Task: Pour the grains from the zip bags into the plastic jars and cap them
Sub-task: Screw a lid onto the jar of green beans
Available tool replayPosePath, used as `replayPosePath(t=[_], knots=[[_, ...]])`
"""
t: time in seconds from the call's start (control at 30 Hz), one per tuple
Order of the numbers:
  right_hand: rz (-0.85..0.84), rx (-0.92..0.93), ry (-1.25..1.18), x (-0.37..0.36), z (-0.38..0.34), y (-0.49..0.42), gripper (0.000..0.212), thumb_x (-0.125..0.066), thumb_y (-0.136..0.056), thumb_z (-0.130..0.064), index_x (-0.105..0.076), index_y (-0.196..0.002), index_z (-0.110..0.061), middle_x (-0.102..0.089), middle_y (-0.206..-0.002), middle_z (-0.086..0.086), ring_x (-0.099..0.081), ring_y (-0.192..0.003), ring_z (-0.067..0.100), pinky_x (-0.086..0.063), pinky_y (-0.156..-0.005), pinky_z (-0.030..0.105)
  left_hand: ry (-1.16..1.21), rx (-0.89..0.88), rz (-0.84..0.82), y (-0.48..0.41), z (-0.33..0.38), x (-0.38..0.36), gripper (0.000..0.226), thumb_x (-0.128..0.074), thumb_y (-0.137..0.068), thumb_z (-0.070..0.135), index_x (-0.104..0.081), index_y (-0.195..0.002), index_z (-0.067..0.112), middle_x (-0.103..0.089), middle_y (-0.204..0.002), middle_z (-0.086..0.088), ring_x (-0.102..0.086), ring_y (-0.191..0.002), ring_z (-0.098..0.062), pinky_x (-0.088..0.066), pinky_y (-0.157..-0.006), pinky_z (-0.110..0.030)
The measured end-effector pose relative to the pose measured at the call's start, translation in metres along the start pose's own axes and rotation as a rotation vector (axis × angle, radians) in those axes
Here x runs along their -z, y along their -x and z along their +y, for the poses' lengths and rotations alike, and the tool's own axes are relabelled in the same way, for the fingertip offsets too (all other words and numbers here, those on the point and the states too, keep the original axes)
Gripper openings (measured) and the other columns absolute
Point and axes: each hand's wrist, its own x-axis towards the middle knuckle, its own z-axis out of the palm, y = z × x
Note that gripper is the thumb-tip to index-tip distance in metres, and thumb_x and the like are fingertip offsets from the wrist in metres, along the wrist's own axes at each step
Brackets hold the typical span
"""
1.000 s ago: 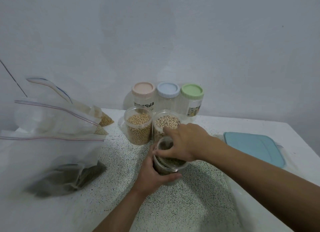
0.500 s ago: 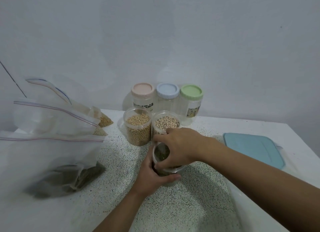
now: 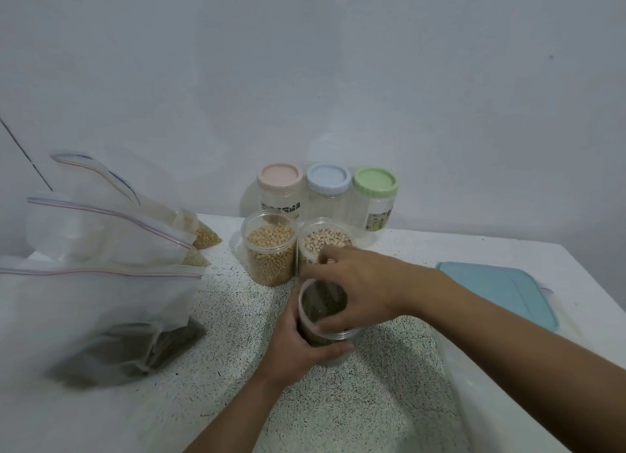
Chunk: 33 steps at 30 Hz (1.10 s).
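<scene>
Fingers of your left hand (image 3: 298,347) wrap near-left side of dark-grain jar (image 3: 321,308); right hand (image 3: 362,283) curls over its mouth, pinching rim. Keep jar upright, base planted on table (image 3: 372,401); mind open soybean jar (image 3: 271,252) and pale-bean jar (image 3: 325,240) close on far side. Whether clear lid sits under right palm: cannot tell. Left fingertips hidden behind jar.
</scene>
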Motion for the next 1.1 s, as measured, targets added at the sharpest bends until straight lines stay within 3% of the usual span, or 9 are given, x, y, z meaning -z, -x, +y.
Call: replayPosePath(t=[0.07,0.17,0.3,0.37,0.47,0.53,0.73,0.9,1.1], knots=[[-0.012,0.083,-0.008,-0.004,0.001,0.000,0.070,-0.067,-0.079,-0.067,-0.039,-0.140,-0.050,-0.046,-0.117,-0.005,-0.048,-0.106,0.019,-0.047,-0.090,0.036,-0.001,-0.002,0.001,0.000,0.000,0.000,0.089,-0.094,-0.062,0.000,-0.048,-0.134,0.026,-0.069,-0.124,0.011,-0.066,-0.119,-0.013,-0.055,-0.090,-0.024],[0.025,-0.089,0.095,-0.012,-0.006,-0.002,0.071,-0.050,-0.081,-0.083,-0.043,-0.139,-0.043,-0.049,-0.111,-0.002,-0.053,-0.098,0.023,-0.053,-0.086,0.040,0.008,-0.011,-0.009,0.000,-0.001,0.000,0.094,-0.093,-0.063,0.000,-0.044,-0.140,0.024,-0.068,-0.129,0.007,-0.065,-0.122,-0.017,-0.056,-0.092,-0.027],[0.135,-0.340,0.262,-0.019,-0.004,0.000,0.085,-0.018,-0.077,-0.096,-0.049,-0.104,-0.022,-0.059,-0.080,0.003,-0.058,-0.069,0.023,-0.056,-0.070,0.039,-0.008,-0.013,0.005,0.002,-0.001,0.000,0.097,-0.097,-0.061,0.014,-0.046,-0.141,0.029,-0.066,-0.132,0.005,-0.063,-0.125,-0.019,-0.055,-0.094,-0.029],[0.183,-0.266,0.257,-0.017,0.002,0.005,0.080,-0.022,-0.079,-0.096,-0.046,-0.107,-0.025,-0.059,-0.092,0.002,-0.057,-0.076,0.021,-0.054,-0.073,0.038,-0.022,-0.015,0.014,0.001,0.000,0.000,0.097,-0.097,-0.061,0.011,-0.046,-0.140,0.030,-0.066,-0.131,0.009,-0.063,-0.124,-0.014,-0.054,-0.093,-0.026],[0.026,0.047,0.014,-0.010,0.006,0.010,0.068,-0.052,-0.085,-0.077,-0.036,-0.141,-0.042,-0.046,-0.134,-0.002,-0.046,-0.120,0.021,-0.046,-0.098,0.037,-0.032,-0.027,0.001,0.001,0.000,0.000,0.093,-0.094,-0.062,0.004,-0.046,-0.138,0.029,-0.066,-0.129,0.015,-0.064,-0.122,-0.009,-0.054,-0.091,-0.022],[-0.053,0.142,-0.022,-0.012,0.005,0.009,0.074,-0.066,-0.082,-0.064,-0.032,-0.146,-0.051,-0.037,-0.149,-0.004,-0.035,-0.134,0.023,-0.038,-0.108,0.041,-0.041,-0.039,0.000,0.001,-0.002,0.001,0.093,-0.094,-0.062,0.003,-0.045,-0.138,0.028,-0.065,-0.130,0.016,-0.063,-0.123,-0.010,-0.054,-0.092,-0.022],[0.136,-0.074,0.229,-0.020,-0.001,0.004,0.090,-0.056,-0.069,-0.091,-0.033,-0.144,-0.048,-0.049,-0.121,-0.003,-0.051,-0.105,0.024,-0.047,-0.077,0.034,-0.032,-0.029,-0.009,0.000,-0.004,0.001,0.091,-0.095,-0.060,0.010,-0.048,-0.137,0.026,-0.067,-0.130,0.003,-0.063,-0.125,-0.021,-0.054,-0.096,-0.029],[0.125,0.212,0.179,-0.038,0.013,0.001,0.066,-0.044,-0.091,-0.076,-0.034,-0.148,-0.045,-0.043,-0.144,0.000,-0.039,-0.119,0.022,-0.046,-0.096,0.039,-0.032,-0.005,-0.020,-0.001,-0.007,0.003,0.102,-0.099,-0.059,0.022,-0.043,-0.144,0.023,-0.063,-0.138,0.000,-0.061,-0.129,-0.022,-0.053,-0.105,-0.047],[0.376,0.176,0.130,-0.063,0.008,-0.007,0.054,-0.051,-0.091,-0.065,-0.052,-0.136,-0.034,-0.047,-0.111,0.003,-0.036,-0.099,0.020,-0.044,-0.080,0.036,-0.059,-0.049,-0.023,-0.004,-0.008,0.002,0.110,-0.098,-0.059,0.015,-0.038,-0.150,0.028,-0.054,-0.149,-0.002,-0.052,-0.139,-0.027,-0.043,-0.112,-0.057]])
